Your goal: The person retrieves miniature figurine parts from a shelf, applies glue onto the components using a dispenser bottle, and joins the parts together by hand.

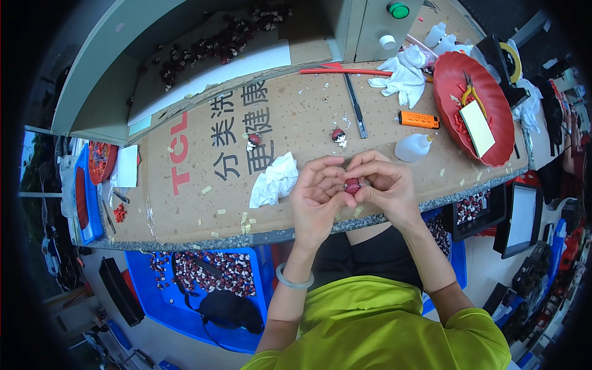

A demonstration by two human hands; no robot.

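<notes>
Between the fingertips of my left hand (316, 192) and my right hand (390, 184) is a small dark red figurine part (352, 185), round and glossy. Both thumbs and forefingers pinch it just above the bench's near edge. Just beyond my hands, a small figurine (338, 137) with a dark red head and white body is on the cardboard, and a similar figurine (253, 141) is farther left. A crumpled white tissue (275, 180) is beside my left hand. Close to my right hand is a white squeeze bottle (412, 148).
A scalloped red dish (445, 77) at right holds yellow-handled pliers (473, 98) and a pale yellow pad (477, 128). An orange cylinder (419, 119) and a slim black tool (356, 110) lie nearby. Many figurines fill the open cabinet (92, 117) and a blue bin (166, 311).
</notes>
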